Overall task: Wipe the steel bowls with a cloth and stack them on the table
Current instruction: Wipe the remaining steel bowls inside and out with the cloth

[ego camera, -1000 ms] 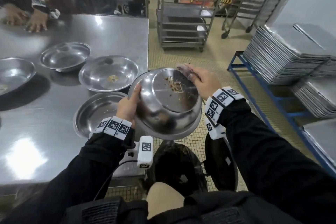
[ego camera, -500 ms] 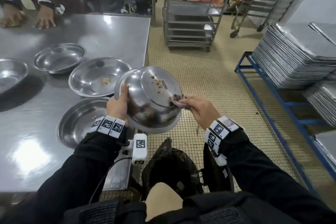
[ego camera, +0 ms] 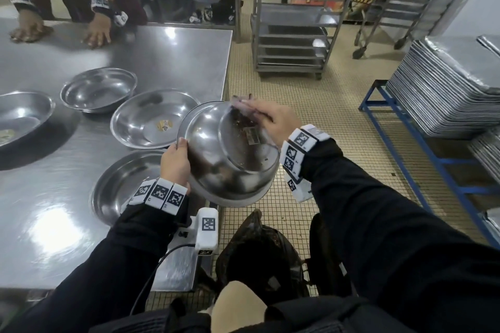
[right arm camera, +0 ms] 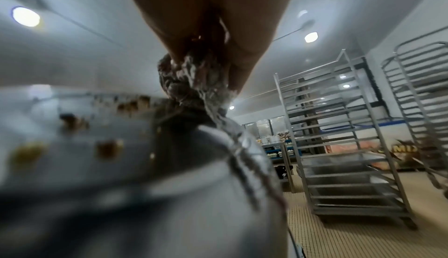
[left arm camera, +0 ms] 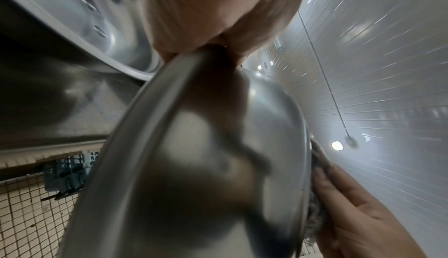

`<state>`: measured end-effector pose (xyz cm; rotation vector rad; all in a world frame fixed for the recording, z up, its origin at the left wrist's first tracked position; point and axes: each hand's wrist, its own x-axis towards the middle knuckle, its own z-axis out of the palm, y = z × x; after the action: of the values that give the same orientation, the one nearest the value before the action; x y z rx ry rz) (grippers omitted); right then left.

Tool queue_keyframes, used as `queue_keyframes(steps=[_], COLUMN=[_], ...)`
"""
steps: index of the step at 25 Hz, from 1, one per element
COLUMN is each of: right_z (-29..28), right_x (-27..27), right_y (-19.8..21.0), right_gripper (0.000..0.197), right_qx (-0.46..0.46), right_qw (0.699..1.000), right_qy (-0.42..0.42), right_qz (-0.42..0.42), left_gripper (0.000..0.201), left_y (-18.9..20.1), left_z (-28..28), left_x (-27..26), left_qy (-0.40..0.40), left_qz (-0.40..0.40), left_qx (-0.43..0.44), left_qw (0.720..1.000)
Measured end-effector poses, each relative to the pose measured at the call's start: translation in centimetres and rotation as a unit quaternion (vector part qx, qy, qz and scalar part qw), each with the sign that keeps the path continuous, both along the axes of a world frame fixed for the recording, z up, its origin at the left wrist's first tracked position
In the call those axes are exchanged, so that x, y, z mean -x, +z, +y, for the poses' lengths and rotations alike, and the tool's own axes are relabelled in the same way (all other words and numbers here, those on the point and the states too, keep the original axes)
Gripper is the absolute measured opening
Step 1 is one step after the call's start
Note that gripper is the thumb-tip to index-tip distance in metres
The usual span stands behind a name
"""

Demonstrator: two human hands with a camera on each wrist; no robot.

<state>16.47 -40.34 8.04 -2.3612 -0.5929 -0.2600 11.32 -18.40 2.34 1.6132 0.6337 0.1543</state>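
Head view: an upturned steel bowl (ego camera: 230, 151), w/ crumbs and a label on its base, was held tilted just off the table (ego camera: 167, 57) edge, above a black bag (ego camera: 259, 249). Its rim was gripped by the left hand (ego camera: 174, 162); a cloth (ego camera: 243, 105) was pressed to the base under the right hand (ego camera: 273, 121). Four other bowls were seen on the table, e.g. the nearest bowl (ego camera: 121, 186).

Left wrist: rim pinched betw. thumb and fingers (left arm camera: 261, 22).

Right wrist: cloth (right arm camera: 194, 82) was clamped in the fingers against the dirty base; pic blurred.
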Motion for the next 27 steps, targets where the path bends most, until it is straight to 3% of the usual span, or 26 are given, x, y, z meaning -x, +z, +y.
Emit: queue_keyframes(steps=[3, 8, 10, 13, 16, 19, 22, 27], right_z=[0.0, -2.7, -4.0, -4.6, -3.2, -0.9, 0.9, -0.4], right_x=[1.1, 5.3, 6.8, 8.4, 7.5, 5.3, 4.6, 8.8], right_y=[-1.9, -6.0, -7.0, -6.8, -4.5, -2.1, -2.2, -6.0], right_gripper=[0.043, 0.035, 0.034, 0.038, 0.039, 0.038, 0.037, 0.037], right_qx=[0.059, 0.073, 0.066, -0.051, -0.131, -0.112, -0.061, -0.086], right_qw=[0.996, 0.989, 0.99, 0.989, 0.983, 0.992, 0.998, 0.993], right_qy=[0.059, 0.115, 0.098, -0.005, -0.075, -0.043, 0.013, 0.029], right_qz=[0.013, 0.054, 0.077, 0.136, 0.102, 0.026, -0.001, 0.07], left_gripper=[0.044, 0.039, 0.034, 0.028, 0.033, 0.031, 0.033, 0.029], left_y=[-0.3, -0.3, -0.6, -0.9, -0.7, -0.5, -0.8, -0.3], left_z=[0.5, 1.0, 1.1, 1.1, 0.9, 0.2, -0.2, -0.1], left_x=[-0.4, -0.4, -0.4, -0.1, 0.7, 1.3, 1.1, 0.8], left_qy=[0.0, 0.014, 0.021, 0.014, -0.006, -0.033, -0.046, -0.042], left_qz=[-0.004, -0.012, -0.02, -0.022, -0.029, -0.037, -0.034, -0.029], left_qx=[0.007, 0.008, 0.017, 0.027, 0.02, 0.019, 0.039, 0.074], left_qw=[1.0, 1.0, 0.999, 0.999, 0.999, 0.999, 0.998, 0.996])
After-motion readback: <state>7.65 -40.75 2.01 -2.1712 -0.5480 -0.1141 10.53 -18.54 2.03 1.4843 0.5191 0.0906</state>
